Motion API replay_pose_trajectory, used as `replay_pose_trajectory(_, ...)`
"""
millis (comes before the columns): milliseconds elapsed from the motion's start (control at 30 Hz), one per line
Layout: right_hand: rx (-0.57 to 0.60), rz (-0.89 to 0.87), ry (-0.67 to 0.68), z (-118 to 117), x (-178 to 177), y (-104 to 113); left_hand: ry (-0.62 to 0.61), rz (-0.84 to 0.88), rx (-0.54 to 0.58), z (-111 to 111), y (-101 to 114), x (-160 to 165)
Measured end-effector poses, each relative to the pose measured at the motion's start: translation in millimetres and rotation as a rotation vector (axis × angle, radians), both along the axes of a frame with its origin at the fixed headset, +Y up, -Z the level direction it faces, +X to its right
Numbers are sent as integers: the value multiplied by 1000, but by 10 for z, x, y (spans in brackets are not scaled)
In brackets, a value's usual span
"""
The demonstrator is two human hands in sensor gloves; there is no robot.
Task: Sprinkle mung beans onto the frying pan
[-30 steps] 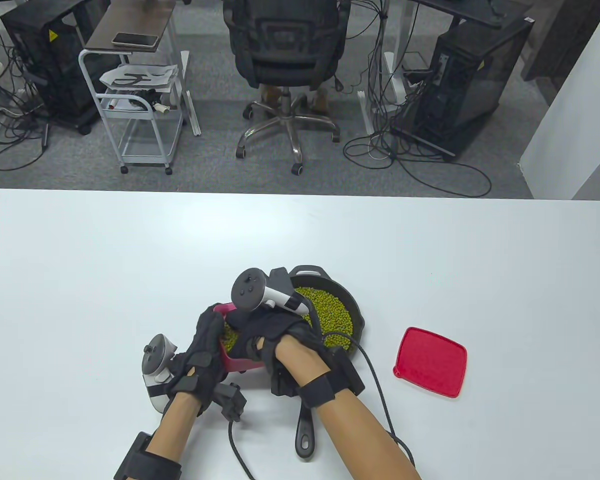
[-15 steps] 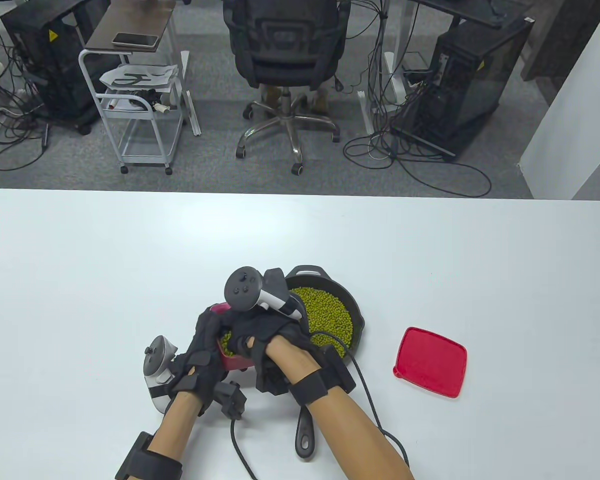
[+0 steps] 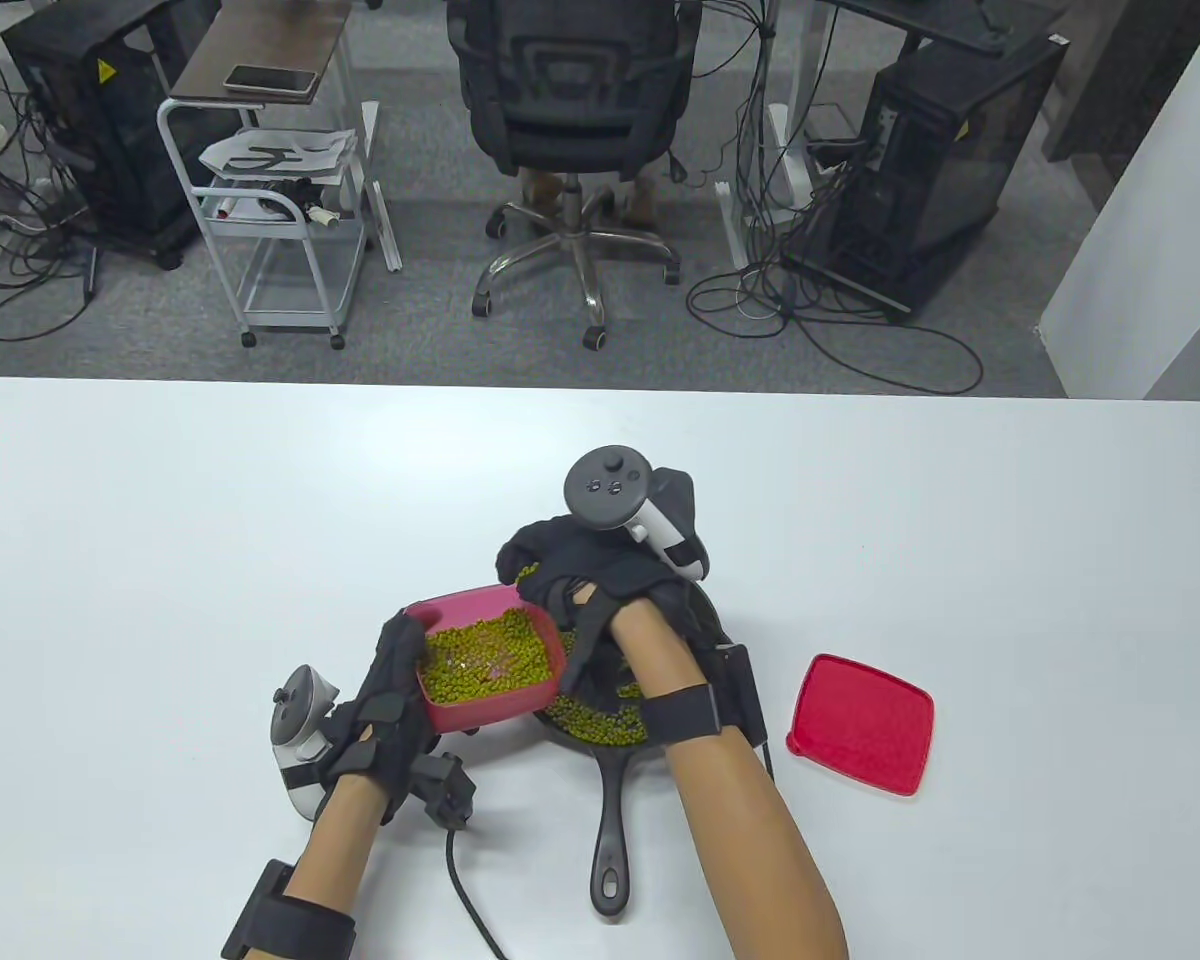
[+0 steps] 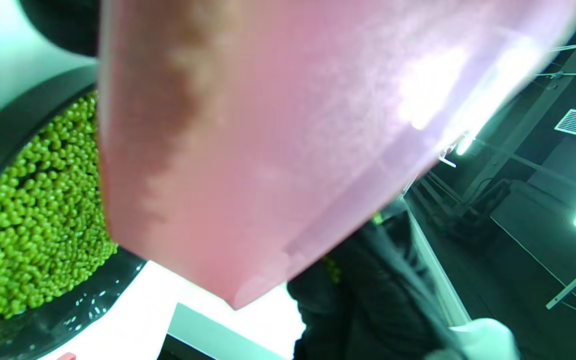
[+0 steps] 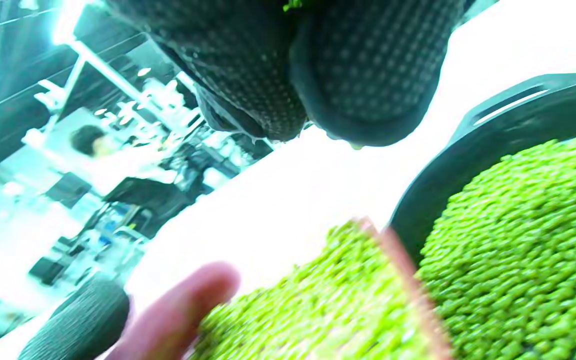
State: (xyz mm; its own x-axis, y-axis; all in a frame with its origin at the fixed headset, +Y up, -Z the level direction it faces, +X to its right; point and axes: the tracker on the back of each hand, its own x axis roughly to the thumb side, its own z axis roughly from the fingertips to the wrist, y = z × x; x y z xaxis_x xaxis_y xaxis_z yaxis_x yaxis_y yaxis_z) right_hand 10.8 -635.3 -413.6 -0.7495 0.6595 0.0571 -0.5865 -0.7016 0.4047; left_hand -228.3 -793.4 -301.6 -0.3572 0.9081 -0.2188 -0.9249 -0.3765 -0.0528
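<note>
We see the gloved left hand (image 3: 385, 690) gripping the near-left corner of a pink, square plastic container (image 3: 490, 660), its fingers (image 3: 400, 645) wrapped over the rim, holding it tilted above the left edge of a black cast-iron frying pan (image 3: 610, 745). The container carries a layer of small green mung beans (image 3: 480, 660). The gloved right hand (image 3: 590, 590) hovers over the pan just past the container's far-right corner; its fingers (image 3: 525, 560) are curled closed around a small clump of beans, which shows green between the fingertips in both the table view and the right wrist view. In the right wrist view we see a heap of beans already lying in the pan (image 5: 523, 240), beside the container's bean-filled edge (image 5: 398, 265). The pan's long handle (image 3: 610, 840) points toward the near edge of the white surface (image 3: 260, 500). A red, square plastic lid (image 3: 860, 725) lies flat to the right of the pan, apart from it.
</note>
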Motion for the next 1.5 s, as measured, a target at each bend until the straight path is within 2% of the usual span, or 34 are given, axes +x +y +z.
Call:
replay_pose_trajectory(267, 100, 234, -183, -204, 371, -259, -1, 14, 5, -2, 22, -11)
replay_pose_trajectory(367, 83, 267, -187, -209, 458, -302, -2, 14, 5, -2, 27, -15)
replay_pose_trajectory(433, 76, 308, -171, -191, 534, -324, 1, 16, 4, -4, 30, -16)
replay_pose_trajectory(633, -74, 375, -48, -26, 647, -421, -1, 15, 1, -5, 44, -13)
replay_pose_trajectory(767, -159, 315, 28, 99, 602, -510, 2, 17, 4, -1, 49, -21)
replay_pose_trajectory(1033, -147, 289, 124, 233, 289, -545, 16, 40, 9, 22, 66, -68)
replay_pose_trajectory(1333, -124, 290, 147, 254, 133, -555, 23, 55, 12, 18, 84, -91)
replay_pose_trajectory(1500, -200, 268, 169, 269, 183, -592, 21, 60, 14, 17, 89, -95)
